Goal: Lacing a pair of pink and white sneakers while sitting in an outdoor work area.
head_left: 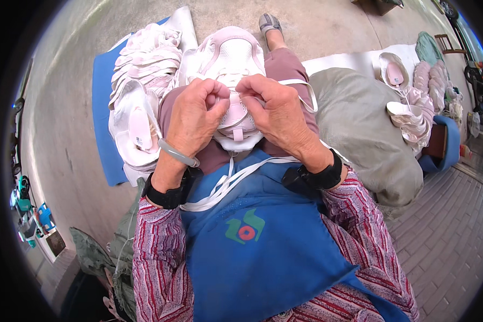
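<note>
A white and pink sneaker lies across my lap, its heel end and pink pull tab toward me. My left hand is closed in a pinch at the left eyelet row, and my right hand pinches at the right row. Both seem to grip the white shoelace, which loops out past my right hand; the fingers partly hide what is between them. The pink tongue shows between my hands. More long white laces trail over my blue apron.
On the left, a stack of pink and white shoe uppers lies on a blue and white sheet. A large grey-green sack bulges at my right. Beyond it are more shoe pieces and a blue chair or stool.
</note>
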A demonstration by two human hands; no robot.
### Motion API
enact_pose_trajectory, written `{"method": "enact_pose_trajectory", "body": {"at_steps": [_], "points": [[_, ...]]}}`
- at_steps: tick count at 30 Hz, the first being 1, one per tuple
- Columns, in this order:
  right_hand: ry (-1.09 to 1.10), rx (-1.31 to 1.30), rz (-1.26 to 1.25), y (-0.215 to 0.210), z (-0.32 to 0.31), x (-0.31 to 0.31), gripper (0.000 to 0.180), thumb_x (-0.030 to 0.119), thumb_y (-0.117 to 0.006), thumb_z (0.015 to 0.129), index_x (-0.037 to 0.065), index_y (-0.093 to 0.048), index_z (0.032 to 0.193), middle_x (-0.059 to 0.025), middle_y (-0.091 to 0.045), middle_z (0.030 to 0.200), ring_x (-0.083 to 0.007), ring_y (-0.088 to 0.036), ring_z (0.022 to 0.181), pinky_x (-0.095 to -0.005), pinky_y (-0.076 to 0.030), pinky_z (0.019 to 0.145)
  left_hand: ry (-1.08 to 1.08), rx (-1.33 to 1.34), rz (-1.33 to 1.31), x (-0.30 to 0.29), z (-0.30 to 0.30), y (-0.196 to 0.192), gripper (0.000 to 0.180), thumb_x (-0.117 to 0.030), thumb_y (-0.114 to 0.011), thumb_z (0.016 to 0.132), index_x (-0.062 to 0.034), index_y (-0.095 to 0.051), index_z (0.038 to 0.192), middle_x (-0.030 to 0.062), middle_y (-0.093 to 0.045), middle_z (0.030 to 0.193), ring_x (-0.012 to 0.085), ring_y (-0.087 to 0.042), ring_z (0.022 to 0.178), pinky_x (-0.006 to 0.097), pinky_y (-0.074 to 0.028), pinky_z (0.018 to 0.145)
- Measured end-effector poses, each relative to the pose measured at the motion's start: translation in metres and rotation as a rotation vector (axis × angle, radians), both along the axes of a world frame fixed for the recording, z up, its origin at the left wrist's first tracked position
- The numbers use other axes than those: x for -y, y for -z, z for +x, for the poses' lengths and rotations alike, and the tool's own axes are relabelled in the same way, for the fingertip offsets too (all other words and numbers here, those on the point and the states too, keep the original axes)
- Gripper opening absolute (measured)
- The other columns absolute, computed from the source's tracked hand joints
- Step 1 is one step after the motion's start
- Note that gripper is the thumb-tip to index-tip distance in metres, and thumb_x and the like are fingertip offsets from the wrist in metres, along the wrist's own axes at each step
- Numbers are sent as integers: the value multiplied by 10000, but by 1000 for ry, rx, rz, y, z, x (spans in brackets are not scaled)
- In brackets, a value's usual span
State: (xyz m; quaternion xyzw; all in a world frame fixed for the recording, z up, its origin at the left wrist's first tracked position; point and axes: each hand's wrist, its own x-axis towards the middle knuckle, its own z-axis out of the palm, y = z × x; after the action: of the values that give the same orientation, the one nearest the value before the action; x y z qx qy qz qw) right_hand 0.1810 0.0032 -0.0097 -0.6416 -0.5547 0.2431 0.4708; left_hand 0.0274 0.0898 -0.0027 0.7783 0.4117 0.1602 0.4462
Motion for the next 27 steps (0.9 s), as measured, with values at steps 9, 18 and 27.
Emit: {"method": "enact_pose_trajectory", "body": {"at_steps": [9, 18, 27], "points": [[71, 4, -47, 0, 3, -5, 114, 5, -599, 807, 7, -606, 921, -126, -636, 807, -258, -633, 756, -352, -496, 675, 33, -24, 158, 2, 0, -5, 164, -80, -705, 781, -26, -683, 934, 81, -561, 800, 179, -572, 715, 303, -471, 680], [82, 195, 31, 1, -2, -3, 151, 10, -589, 752, 42, -588, 899, -147, -604, 760, -334, -594, 730, -436, -472, 667, -17, 36, 35, 5, 1, -4, 128, -69, -690, 804, -34, -693, 928, 90, -584, 820, 189, -577, 669, 308, -477, 651], [53, 39, -71, -1, 1, -2, 169, -9, -592, 749, 41, -589, 911, -155, -600, 772, -333, -601, 765, -431, -476, 669, 61, -91, 305, 9, 0, -10, 127, -69, -704, 792, -40, -686, 913, 76, -565, 766, 193, -568, 658, 322, -468, 627]]}}
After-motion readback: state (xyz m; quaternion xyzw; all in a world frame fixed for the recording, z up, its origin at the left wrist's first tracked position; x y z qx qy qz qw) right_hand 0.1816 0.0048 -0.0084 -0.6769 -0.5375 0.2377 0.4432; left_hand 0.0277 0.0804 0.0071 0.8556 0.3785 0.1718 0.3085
